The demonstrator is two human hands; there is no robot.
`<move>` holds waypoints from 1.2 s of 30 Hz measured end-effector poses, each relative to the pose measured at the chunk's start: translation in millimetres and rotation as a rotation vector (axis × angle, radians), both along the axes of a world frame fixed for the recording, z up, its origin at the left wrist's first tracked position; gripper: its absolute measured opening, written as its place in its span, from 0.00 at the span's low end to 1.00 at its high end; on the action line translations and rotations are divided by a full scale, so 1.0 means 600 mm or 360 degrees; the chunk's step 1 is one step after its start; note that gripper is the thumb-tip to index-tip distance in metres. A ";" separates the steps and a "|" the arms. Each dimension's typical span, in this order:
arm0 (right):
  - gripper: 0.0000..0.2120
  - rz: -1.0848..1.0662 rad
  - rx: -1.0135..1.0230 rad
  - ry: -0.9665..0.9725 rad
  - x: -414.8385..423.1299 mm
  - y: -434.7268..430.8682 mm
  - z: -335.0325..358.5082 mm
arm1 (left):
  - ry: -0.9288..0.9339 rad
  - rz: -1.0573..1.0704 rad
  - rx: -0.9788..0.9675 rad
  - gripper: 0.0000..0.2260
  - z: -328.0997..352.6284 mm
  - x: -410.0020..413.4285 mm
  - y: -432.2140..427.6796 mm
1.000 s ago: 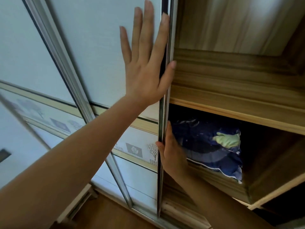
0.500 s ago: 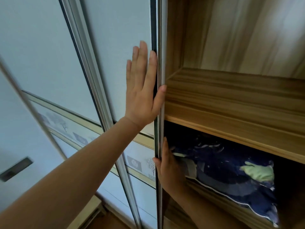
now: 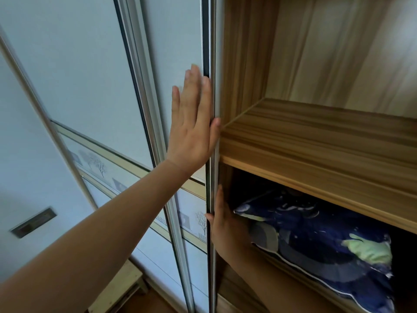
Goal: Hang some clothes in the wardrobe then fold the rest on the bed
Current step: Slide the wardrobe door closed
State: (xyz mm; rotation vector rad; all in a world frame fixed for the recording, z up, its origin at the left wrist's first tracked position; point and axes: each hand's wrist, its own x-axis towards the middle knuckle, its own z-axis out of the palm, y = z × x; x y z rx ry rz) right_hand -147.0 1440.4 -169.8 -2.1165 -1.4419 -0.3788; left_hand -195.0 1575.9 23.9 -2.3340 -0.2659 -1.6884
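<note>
left hand (image 3: 191, 132) flat on one sliding door (image 3: 176, 41), right hand (image 3: 225, 224) straight-fingered at its edge

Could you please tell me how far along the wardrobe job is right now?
Done: the sliding door stands aside, so the wooden shelf and a dark blue bundle below it show. In hand: the left hand presses flat on the door, and the right hand rests at its edge. Left: no garment or hanger is in view, so hanging and folding look not yet started.
</note>
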 end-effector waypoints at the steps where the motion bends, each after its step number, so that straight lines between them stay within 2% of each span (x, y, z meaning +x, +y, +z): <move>1: 0.36 0.0010 -0.0058 -0.0009 -0.002 -0.001 0.006 | -0.0002 0.0066 0.0029 0.26 0.000 -0.005 0.000; 4: 0.46 -0.0104 -0.0299 -0.0007 -0.019 -0.003 0.048 | 0.0049 0.0283 0.0194 0.26 -0.005 -0.020 0.001; 6: 0.49 -0.0111 -0.0266 0.0019 -0.032 -0.001 0.060 | 0.0129 0.0395 0.0312 0.30 -0.011 -0.032 0.004; 7: 0.49 -0.0005 -0.0209 0.0122 -0.036 -0.001 0.060 | 0.0172 0.0436 0.0328 0.32 -0.013 -0.039 0.006; 9: 0.41 0.0274 -0.0123 0.0487 -0.040 0.007 0.052 | 0.0231 0.0523 0.0318 0.33 -0.015 -0.052 0.011; 11: 0.36 0.0470 -0.0184 0.0816 -0.039 0.015 0.054 | 0.0268 0.0608 0.0297 0.33 -0.019 -0.063 0.017; 14: 0.32 0.0588 -0.0342 0.1013 -0.035 0.016 0.055 | 0.0374 0.0701 0.0238 0.31 -0.032 -0.082 0.026; 21: 0.24 0.0587 -0.0401 0.1051 -0.007 -0.016 0.029 | 0.0543 0.0980 0.0158 0.30 -0.057 -0.115 0.037; 25: 0.21 0.0478 -0.0363 0.1126 0.015 -0.057 0.028 | 0.0611 0.0987 0.0055 0.34 -0.056 -0.120 0.029; 29: 0.20 0.0403 -0.0397 0.1059 0.050 -0.114 0.050 | 0.0722 0.0974 -0.0127 0.35 -0.049 -0.122 0.003; 31: 0.21 0.0354 -0.0478 0.1008 0.073 -0.148 0.062 | 0.0751 0.0894 -0.0226 0.31 -0.052 -0.120 -0.020; 34: 0.23 0.0207 -0.0589 0.0911 0.109 -0.203 0.075 | 0.0769 0.0502 -0.0291 0.22 -0.081 -0.115 -0.073; 36: 0.21 0.0118 -0.0631 0.0786 0.126 -0.241 0.078 | 0.0870 0.0292 -0.0447 0.15 -0.111 -0.112 -0.114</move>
